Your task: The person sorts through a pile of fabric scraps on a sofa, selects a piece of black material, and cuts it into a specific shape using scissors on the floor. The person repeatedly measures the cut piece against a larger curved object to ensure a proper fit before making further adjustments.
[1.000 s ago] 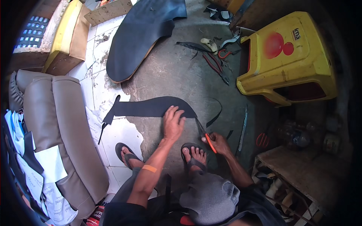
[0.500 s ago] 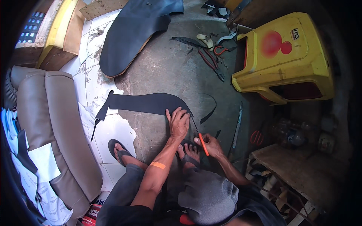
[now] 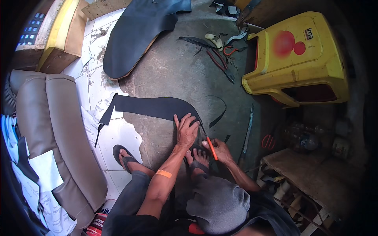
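Note:
A long, curved black strip of sheet material [image 3: 151, 107] lies on the floor, its far-left end reaching over the white tiles. My left hand [image 3: 186, 131] presses on the strip near its right end, fingers stretched and apart. Close by on the right, my right hand [image 3: 220, 150] grips an orange-handled cutting tool [image 3: 212, 148]. Its thin dark blade meets the strip's curved right edge; whether it is scissors or a knife, I cannot tell. A narrow black offcut [image 3: 220, 116] curls on the concrete to the right of the strip.
A large black sheet [image 3: 136, 39] lies ahead. Pliers [image 3: 222, 67] and orange-handled scissors [image 3: 231, 50] lie among scraps at the back. The yellow stool [image 3: 295, 59] stands at right, above a wooden bench [image 3: 303, 177]. A brown padded cushion [image 3: 73, 137] is at left.
Both hands stay nearly in place. The fingers of my left hand have shifted slightly on the black strip, and the cutting tool has moved only a little.

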`<action>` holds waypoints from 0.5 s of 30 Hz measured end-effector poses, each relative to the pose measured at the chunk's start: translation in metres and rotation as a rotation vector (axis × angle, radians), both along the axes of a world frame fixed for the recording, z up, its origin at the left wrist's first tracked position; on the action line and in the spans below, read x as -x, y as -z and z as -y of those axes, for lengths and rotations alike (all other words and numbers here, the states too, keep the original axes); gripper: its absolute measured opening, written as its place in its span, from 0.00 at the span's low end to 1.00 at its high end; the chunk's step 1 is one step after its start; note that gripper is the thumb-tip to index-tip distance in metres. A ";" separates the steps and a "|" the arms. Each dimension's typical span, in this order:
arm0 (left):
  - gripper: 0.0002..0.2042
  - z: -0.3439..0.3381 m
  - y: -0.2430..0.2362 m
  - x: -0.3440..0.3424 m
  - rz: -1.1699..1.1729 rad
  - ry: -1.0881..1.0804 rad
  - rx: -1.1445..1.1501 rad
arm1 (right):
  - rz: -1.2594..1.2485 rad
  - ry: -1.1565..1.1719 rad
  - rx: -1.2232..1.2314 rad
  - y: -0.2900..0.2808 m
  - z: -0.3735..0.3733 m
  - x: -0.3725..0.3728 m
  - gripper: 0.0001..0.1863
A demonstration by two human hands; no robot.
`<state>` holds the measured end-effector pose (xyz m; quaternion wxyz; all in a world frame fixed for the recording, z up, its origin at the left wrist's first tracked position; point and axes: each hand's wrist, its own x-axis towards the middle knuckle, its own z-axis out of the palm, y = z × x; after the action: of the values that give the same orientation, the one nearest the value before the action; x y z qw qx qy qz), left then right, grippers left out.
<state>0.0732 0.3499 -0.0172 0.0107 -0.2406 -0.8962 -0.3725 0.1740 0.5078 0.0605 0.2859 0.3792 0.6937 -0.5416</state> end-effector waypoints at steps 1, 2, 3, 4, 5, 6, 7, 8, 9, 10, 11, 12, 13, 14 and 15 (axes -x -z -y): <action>0.08 0.000 0.000 0.000 0.001 0.001 -0.004 | -0.005 0.006 0.003 0.001 0.000 -0.001 0.35; 0.08 -0.001 0.000 -0.001 0.003 0.003 -0.008 | -0.011 0.011 0.005 0.002 0.000 -0.001 0.35; 0.08 -0.001 0.001 -0.001 0.006 0.003 -0.008 | -0.015 0.011 -0.005 0.002 0.000 -0.003 0.35; 0.08 -0.001 0.001 -0.001 0.008 0.001 -0.006 | -0.021 0.009 -0.013 -0.002 0.001 -0.002 0.34; 0.08 0.000 0.001 0.000 0.009 -0.001 -0.003 | -0.027 0.007 -0.021 -0.005 0.002 -0.001 0.34; 0.08 0.001 0.001 0.000 0.012 -0.005 -0.007 | -0.030 0.019 -0.006 -0.002 0.003 -0.002 0.34; 0.08 0.000 0.001 0.000 0.015 -0.006 -0.013 | -0.033 0.034 0.005 -0.001 0.003 -0.004 0.33; 0.08 -0.001 0.000 0.001 0.018 -0.008 -0.020 | -0.036 0.048 0.017 0.001 0.003 -0.005 0.33; 0.08 -0.002 0.000 0.001 0.023 -0.003 -0.025 | -0.047 0.032 0.003 0.002 0.001 -0.007 0.33; 0.08 -0.001 -0.001 0.001 0.028 0.002 -0.027 | -0.057 0.016 -0.008 -0.001 0.002 -0.005 0.33; 0.08 0.000 -0.001 0.001 0.034 0.007 -0.030 | -0.067 -0.001 -0.019 -0.003 0.002 -0.003 0.32; 0.08 0.002 -0.002 0.001 0.038 0.015 -0.037 | -0.063 0.000 -0.010 -0.001 0.001 -0.003 0.32; 0.08 0.003 -0.003 0.001 0.041 0.023 -0.045 | -0.060 0.002 -0.001 0.001 0.001 0.000 0.32; 0.08 0.004 -0.004 0.001 0.043 0.032 -0.053 | -0.058 0.003 0.007 0.003 0.000 0.002 0.32; 0.08 0.003 -0.005 0.000 0.049 0.036 -0.057 | -0.050 0.003 0.009 0.003 -0.002 0.002 0.32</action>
<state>0.0733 0.3469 -0.0122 -0.0109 -0.2471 -0.8808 -0.4038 0.1721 0.5097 0.0579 0.2693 0.3654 0.6975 -0.5545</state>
